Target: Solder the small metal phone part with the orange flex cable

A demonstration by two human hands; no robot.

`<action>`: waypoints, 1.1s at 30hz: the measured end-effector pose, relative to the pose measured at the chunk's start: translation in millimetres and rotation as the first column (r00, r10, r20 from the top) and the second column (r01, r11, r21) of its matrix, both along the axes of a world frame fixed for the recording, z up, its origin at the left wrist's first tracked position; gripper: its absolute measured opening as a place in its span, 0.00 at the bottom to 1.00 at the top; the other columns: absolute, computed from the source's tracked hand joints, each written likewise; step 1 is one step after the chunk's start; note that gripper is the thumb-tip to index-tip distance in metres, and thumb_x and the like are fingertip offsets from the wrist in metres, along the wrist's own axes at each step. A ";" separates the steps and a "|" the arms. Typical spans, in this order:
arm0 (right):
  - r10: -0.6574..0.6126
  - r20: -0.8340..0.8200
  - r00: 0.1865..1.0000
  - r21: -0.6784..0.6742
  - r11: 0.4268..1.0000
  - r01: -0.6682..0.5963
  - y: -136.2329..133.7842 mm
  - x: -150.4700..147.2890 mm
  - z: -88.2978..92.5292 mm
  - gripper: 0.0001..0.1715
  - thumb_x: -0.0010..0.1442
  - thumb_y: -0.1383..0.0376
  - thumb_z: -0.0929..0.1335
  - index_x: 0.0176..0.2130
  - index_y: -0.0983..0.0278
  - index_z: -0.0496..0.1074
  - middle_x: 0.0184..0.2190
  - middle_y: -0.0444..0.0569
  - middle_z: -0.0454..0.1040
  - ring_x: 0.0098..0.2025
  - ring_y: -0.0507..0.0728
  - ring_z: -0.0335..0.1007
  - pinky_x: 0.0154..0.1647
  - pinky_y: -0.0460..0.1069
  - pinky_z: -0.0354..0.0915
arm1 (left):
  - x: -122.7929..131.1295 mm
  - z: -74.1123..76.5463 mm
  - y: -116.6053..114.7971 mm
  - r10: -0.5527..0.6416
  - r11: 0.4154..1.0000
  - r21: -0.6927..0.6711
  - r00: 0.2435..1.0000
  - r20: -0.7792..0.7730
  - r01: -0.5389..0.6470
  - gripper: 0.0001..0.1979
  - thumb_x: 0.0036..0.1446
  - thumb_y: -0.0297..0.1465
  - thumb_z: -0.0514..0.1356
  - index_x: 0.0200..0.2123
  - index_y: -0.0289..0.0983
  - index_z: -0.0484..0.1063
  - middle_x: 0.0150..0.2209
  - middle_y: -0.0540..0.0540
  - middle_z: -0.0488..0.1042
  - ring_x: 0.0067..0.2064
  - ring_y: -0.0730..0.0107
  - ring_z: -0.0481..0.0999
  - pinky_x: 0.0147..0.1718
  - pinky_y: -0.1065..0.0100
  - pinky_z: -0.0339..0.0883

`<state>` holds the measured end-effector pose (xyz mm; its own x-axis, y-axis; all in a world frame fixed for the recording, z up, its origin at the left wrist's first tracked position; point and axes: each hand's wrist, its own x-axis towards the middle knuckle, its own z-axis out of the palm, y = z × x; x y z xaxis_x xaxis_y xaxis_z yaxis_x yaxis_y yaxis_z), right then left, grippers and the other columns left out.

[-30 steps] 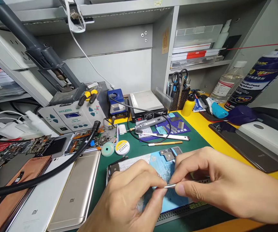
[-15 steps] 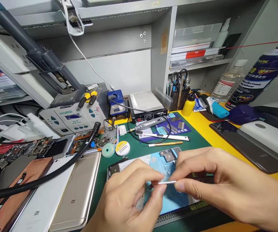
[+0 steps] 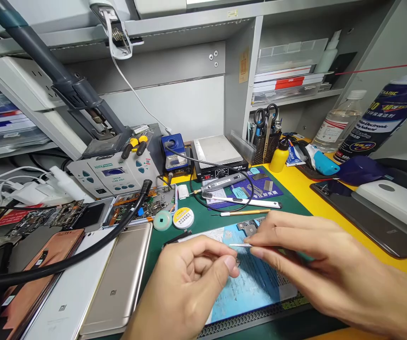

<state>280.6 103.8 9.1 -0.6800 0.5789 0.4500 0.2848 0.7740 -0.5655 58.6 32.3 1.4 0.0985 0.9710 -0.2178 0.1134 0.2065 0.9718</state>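
My right hand (image 3: 306,250) is closed around slim silver tweezers (image 3: 240,245), whose thin tip points left. My left hand (image 3: 196,278) is closed beside that tip, thumb against index finger; a tiny thing at its fingertips is too small to name. Below both hands lies a pale blue, scuffed flat panel (image 3: 239,297) on a dark work pad with a honeycomb edge (image 3: 256,320). Just behind the right fingertips sits a small grey metal-covered board part (image 3: 249,227), partly hidden by that hand.
Phones (image 3: 118,283) lie at left under a black hose (image 3: 83,259). Behind are a parts box (image 3: 154,203), two round tins (image 3: 183,218), a brush (image 3: 249,213), a rotary pen (image 3: 221,182) and a hot plate (image 3: 217,151). At right lies a dark phone (image 3: 359,217).
Both hands held a thin pale piece between their fingertips. Now my left fingers are off it and curled closer, while my right hand has risen and shows a pointed silver tip.
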 end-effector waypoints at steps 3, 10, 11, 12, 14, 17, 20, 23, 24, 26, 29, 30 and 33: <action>0.078 0.043 0.996 0.220 0.972 -0.086 -0.3 3.6 -5.8 0.14 0.68 0.76 0.67 0.50 0.65 0.76 0.35 0.52 0.78 0.34 0.56 0.74 0.33 0.48 0.68 | 3.1 5.7 -1.3 0.015 0.996 -0.093 0.993 0.117 -0.004 0.18 0.61 0.44 0.68 0.44 0.34 0.80 0.36 0.43 0.83 0.21 0.86 0.55 0.20 0.75 0.45; 0.078 0.160 0.984 0.414 0.900 -0.138 3.3 6.3 -18.3 0.19 0.67 0.79 0.64 0.55 0.68 0.71 0.37 0.51 0.74 0.33 0.56 0.70 0.30 0.49 0.64 | 6.0 4.2 -1.7 0.051 0.990 -0.140 0.950 0.308 -0.008 0.16 0.59 0.39 0.70 0.43 0.33 0.78 0.35 0.43 0.82 0.19 0.88 0.54 0.19 0.74 0.41; 0.072 0.172 0.982 0.424 0.895 -0.140 4.0 6.3 -19.4 0.20 0.67 0.79 0.64 0.55 0.68 0.71 0.37 0.51 0.74 0.33 0.56 0.70 0.30 0.49 0.63 | 6.3 3.9 -1.6 0.056 0.990 -0.138 0.949 0.311 -0.013 0.15 0.59 0.38 0.70 0.43 0.33 0.78 0.35 0.43 0.82 0.19 0.88 0.54 0.19 0.74 0.41; 0.067 0.179 0.982 0.432 0.891 -0.139 4.7 6.5 -20.2 0.20 0.67 0.79 0.64 0.56 0.67 0.71 0.37 0.51 0.74 0.33 0.56 0.70 0.30 0.48 0.63 | 6.5 3.8 -1.5 0.058 0.991 -0.136 0.949 0.310 -0.016 0.14 0.59 0.38 0.69 0.42 0.33 0.78 0.34 0.43 0.81 0.19 0.88 0.54 0.18 0.74 0.41; 0.058 0.183 0.981 0.441 0.887 -0.134 5.6 6.9 -21.1 0.21 0.66 0.79 0.63 0.56 0.67 0.71 0.37 0.51 0.75 0.33 0.55 0.71 0.30 0.48 0.63 | 7.0 3.6 -1.1 0.059 0.991 -0.135 0.949 0.310 -0.018 0.13 0.59 0.37 0.69 0.42 0.33 0.79 0.33 0.44 0.81 0.18 0.88 0.54 0.18 0.74 0.41; 0.049 0.164 0.985 0.457 0.881 -0.120 5.1 7.6 -20.5 0.21 0.65 0.78 0.64 0.55 0.66 0.72 0.37 0.51 0.76 0.33 0.55 0.72 0.29 0.47 0.63 | 7.4 3.4 -0.5 0.065 0.990 -0.136 0.945 0.322 -0.022 0.13 0.59 0.37 0.70 0.41 0.33 0.79 0.34 0.44 0.81 0.18 0.88 0.53 0.18 0.75 0.41; 0.059 0.131 0.990 0.444 0.889 -0.112 3.1 7.1 -17.9 0.20 0.66 0.78 0.64 0.54 0.66 0.73 0.36 0.50 0.76 0.31 0.54 0.72 0.29 0.47 0.65 | 7.5 3.2 -0.1 0.073 0.990 -0.142 0.938 0.340 -0.025 0.14 0.58 0.38 0.70 0.41 0.33 0.79 0.34 0.43 0.82 0.18 0.89 0.53 0.17 0.76 0.41; 0.070 0.084 0.994 0.396 0.913 -0.098 0.7 5.5 -14.2 0.17 0.67 0.77 0.66 0.53 0.66 0.74 0.36 0.51 0.77 0.32 0.55 0.74 0.31 0.47 0.68 | 7.2 3.2 0.6 0.089 0.989 -0.143 0.930 0.356 -0.039 0.14 0.58 0.37 0.71 0.41 0.32 0.80 0.34 0.43 0.82 0.18 0.90 0.55 0.16 0.78 0.41; 0.075 0.071 0.995 0.371 0.924 -0.096 -0.1 5.0 -12.9 0.15 0.68 0.76 0.67 0.52 0.65 0.75 0.36 0.52 0.78 0.33 0.55 0.75 0.32 0.47 0.69 | 7.1 3.2 0.8 0.095 0.989 -0.142 0.929 0.357 -0.046 0.14 0.59 0.37 0.70 0.41 0.32 0.80 0.34 0.42 0.82 0.17 0.90 0.55 0.16 0.78 0.42; 0.075 0.055 0.996 0.310 0.946 -0.089 -1.6 4.0 -10.4 0.13 0.69 0.75 0.67 0.51 0.64 0.76 0.37 0.53 0.79 0.35 0.56 0.77 0.33 0.47 0.72 | 6.7 3.1 1.2 0.099 0.989 -0.136 0.933 0.346 -0.054 0.13 0.59 0.36 0.70 0.41 0.31 0.80 0.34 0.42 0.83 0.17 0.90 0.55 0.16 0.78 0.43; 0.050 0.030 0.998 0.221 0.974 -0.055 -3.7 3.1 -7.6 0.11 0.70 0.72 0.68 0.48 0.62 0.78 0.37 0.52 0.80 0.36 0.57 0.79 0.35 0.47 0.74 | 6.5 3.5 1.1 0.093 0.991 -0.125 0.938 0.334 -0.054 0.14 0.59 0.36 0.70 0.40 0.30 0.80 0.35 0.40 0.83 0.16 0.90 0.56 0.15 0.78 0.46; 0.042 0.020 0.999 0.198 0.979 -0.045 -4.2 2.8 -7.0 0.11 0.69 0.72 0.68 0.47 0.61 0.78 0.37 0.52 0.81 0.36 0.57 0.80 0.36 0.47 0.75 | 6.5 3.9 0.8 0.090 0.992 -0.118 0.940 0.329 -0.053 0.14 0.58 0.36 0.70 0.40 0.30 0.80 0.35 0.40 0.83 0.16 0.90 0.57 0.16 0.78 0.46; 0.035 -0.007 0.999 0.161 0.986 -0.034 -4.9 1.8 -5.5 0.11 0.68 0.73 0.69 0.46 0.61 0.79 0.36 0.52 0.81 0.37 0.57 0.81 0.37 0.47 0.76 | 7.1 5.7 -0.4 0.085 0.993 -0.099 0.950 0.302 -0.057 0.15 0.57 0.37 0.71 0.41 0.30 0.80 0.35 0.40 0.83 0.17 0.89 0.58 0.16 0.78 0.46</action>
